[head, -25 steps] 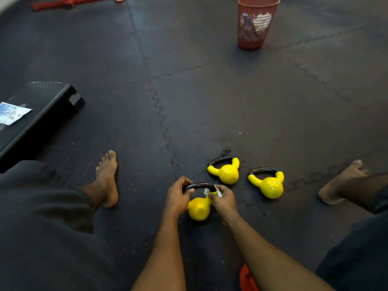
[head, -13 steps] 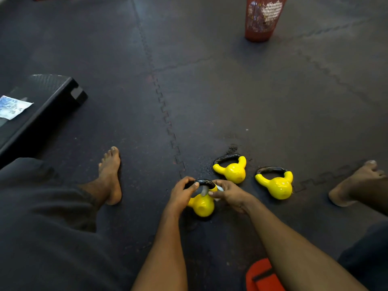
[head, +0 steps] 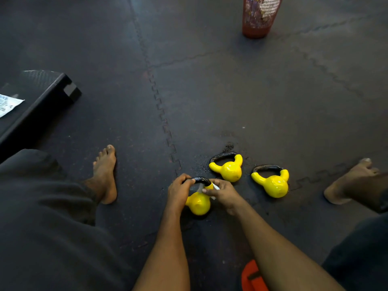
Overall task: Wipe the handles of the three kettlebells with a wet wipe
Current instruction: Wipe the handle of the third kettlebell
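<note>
Three yellow kettlebells with black handles sit on the dark rubber floor. The nearest kettlebell (head: pixel 199 204) is between my hands. My left hand (head: pixel 180 191) grips the left end of its black handle (head: pixel 201 179). My right hand (head: pixel 223 194) pinches a small white wet wipe (head: pixel 215 187) against the right end of that handle. The middle kettlebell (head: pixel 229 170) and the right kettlebell (head: pixel 273 184) stand untouched just beyond, handles pointing away from me.
A red mesh bin (head: pixel 260 16) holding white waste stands far ahead. A black step platform (head: pixel 42 97) with a wipe packet (head: pixel 8 105) on it lies at left. My bare feet (head: pixel 106 175) flank the kettlebells. An orange object (head: pixel 252 277) lies near my right arm.
My right hand has slid in along the handle's right end with the wipe. The left hand keeps its grip. The view has shifted slightly, so the bin sits higher in frame.
</note>
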